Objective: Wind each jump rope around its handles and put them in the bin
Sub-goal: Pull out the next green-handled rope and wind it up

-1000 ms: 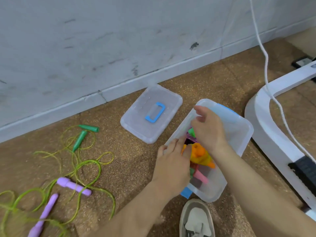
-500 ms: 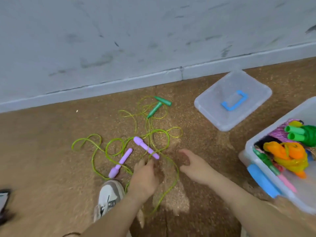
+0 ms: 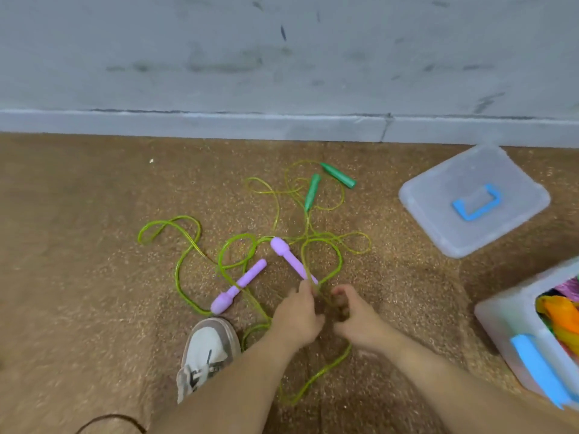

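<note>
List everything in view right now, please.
purple handles: 2, purple, floor centre, among cord loops
green handles: 2, green, floor nearer the wall
cord: tangled loops, yellow-green, floor around all handles
lid: 1, clear with blue grip, floor right
bin: 1, clear with blue latch, right edge, open
wound ropes: several, orange, yellow, pink, inside bin
shoe: 1, white-grey, floor by left forearm
left hand: 1, at near end of one purple handle, grip unclear
right hand: 1, beside it, fingers curled, grip unclear
</note>
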### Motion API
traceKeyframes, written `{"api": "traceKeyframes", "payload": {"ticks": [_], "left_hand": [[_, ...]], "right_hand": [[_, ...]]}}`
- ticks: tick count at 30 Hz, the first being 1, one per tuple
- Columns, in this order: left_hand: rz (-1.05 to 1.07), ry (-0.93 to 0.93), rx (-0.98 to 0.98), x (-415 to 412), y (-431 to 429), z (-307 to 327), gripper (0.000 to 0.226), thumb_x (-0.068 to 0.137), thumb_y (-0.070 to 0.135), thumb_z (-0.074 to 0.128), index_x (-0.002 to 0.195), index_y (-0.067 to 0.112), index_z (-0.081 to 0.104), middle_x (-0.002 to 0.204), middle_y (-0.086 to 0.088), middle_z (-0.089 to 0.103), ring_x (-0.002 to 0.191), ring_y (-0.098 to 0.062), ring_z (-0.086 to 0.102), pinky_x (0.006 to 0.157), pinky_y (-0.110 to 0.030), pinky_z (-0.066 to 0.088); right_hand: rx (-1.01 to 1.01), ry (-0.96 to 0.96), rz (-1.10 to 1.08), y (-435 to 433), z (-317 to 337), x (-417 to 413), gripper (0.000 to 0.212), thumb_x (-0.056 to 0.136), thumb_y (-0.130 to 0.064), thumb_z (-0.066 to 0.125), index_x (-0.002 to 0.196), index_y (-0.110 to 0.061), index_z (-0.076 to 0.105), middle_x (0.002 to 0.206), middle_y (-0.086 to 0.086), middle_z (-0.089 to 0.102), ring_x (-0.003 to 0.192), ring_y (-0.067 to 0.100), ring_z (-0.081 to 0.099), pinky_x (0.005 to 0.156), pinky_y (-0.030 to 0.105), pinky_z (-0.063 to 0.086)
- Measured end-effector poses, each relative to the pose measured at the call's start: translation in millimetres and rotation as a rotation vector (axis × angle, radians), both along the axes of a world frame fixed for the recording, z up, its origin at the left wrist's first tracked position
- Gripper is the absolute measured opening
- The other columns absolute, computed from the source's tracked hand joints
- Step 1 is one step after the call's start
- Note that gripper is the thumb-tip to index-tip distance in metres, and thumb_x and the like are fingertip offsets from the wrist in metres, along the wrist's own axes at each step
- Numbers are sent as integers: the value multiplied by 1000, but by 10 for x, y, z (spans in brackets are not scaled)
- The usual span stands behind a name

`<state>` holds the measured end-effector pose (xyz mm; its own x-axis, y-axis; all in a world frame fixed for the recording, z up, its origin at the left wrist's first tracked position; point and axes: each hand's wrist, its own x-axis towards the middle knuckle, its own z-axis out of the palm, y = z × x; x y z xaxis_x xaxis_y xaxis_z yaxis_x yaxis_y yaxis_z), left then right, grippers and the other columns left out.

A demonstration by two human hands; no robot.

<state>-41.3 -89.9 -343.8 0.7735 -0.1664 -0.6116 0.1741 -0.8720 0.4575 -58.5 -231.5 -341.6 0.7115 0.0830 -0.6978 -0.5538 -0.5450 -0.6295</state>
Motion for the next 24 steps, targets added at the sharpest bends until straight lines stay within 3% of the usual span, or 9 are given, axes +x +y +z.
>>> {"api": "traceKeyframes", "payload": {"ticks": [2, 3, 5, 8, 11, 14, 16, 21, 24], "left_hand": [[46, 28, -75, -92, -42, 17, 32, 82, 19, 58, 105, 19, 36, 100, -9, 63, 98, -34, 61, 73, -37, 42], [87, 30, -114, -111, -27, 46, 30, 81, 18, 58, 101, 21, 35, 95, -8, 64, 95, -34, 61, 70, -37, 41], [178, 58, -209, -62, 29, 175, 29, 78, 18, 59, 98, 26, 40, 87, 0, 63, 90, -29, 63, 67, -33, 41], [256, 90, -326, 167, 74, 513, 17, 75, 22, 59, 83, 35, 53, 86, 5, 67, 87, -19, 65, 72, -29, 48], [206, 56, -330, 437, 41, 988, 19, 82, 18, 58, 66, 28, 62, 70, -1, 65, 67, -21, 60, 63, -30, 47], [156, -8, -484, 623, 22, 1773, 13, 84, 11, 63, 76, 20, 67, 64, 0, 64, 54, -14, 58, 52, -28, 49], [124, -48, -615, 668, 77, 2409, 8, 84, 6, 67, 86, 14, 66, 67, 1, 65, 45, -6, 53, 44, -20, 45], [58, -70, -703, 520, 422, 3613, 7, 84, 9, 70, 91, 11, 69, 92, -20, 72, 62, -15, 62, 55, -19, 44], [140, -258, -709, 263, 534, 4125, 18, 97, 15, 52, 88, 7, 65, 68, -8, 70, 47, -8, 60, 48, -19, 43]], "right_hand": [[103, 39, -105, 106, 26, -24, 41, 55, -4, 59, 92, -21, 55, 79, 1, 61, 71, 12, 57, 68, 36, 49], [147, 58, -128, 150, 85, -19, 33, 59, 3, 58, 82, -19, 58, 69, -2, 60, 61, 7, 54, 56, 27, 46], [226, 121, -134, 175, 242, 32, 29, 68, 12, 52, 76, -14, 64, 60, -3, 58, 50, 4, 51, 46, 17, 37], [339, 180, -175, 106, 674, 238, 29, 75, 15, 45, 83, -5, 65, 59, 7, 54, 50, 16, 49, 45, 21, 36], [376, 114, -193, 23, 1405, 518, 20, 79, 14, 45, 80, -1, 58, 57, 10, 49, 40, 13, 40, 39, 21, 28], [410, -32, -93, -17, 2291, 691, 10, 85, 3, 50, 80, -5, 54, 66, 12, 43, 40, 9, 32, 39, 21, 14], [442, -148, -61, -17, 2845, 709, 19, 90, -6, 51, 72, -11, 52, 64, 7, 41, 40, 7, 30, 41, 23, 11], [499, -325, -227, 0, 4006, 471, 19, 94, -16, 49, 77, -15, 58, 59, -4, 43, 42, 7, 19, 43, 21, 7], [287, -507, -351, -18, 4265, 274, 18, 90, -19, 49, 76, -13, 58, 57, -2, 38, 42, 11, 26, 41, 22, 15]]}}
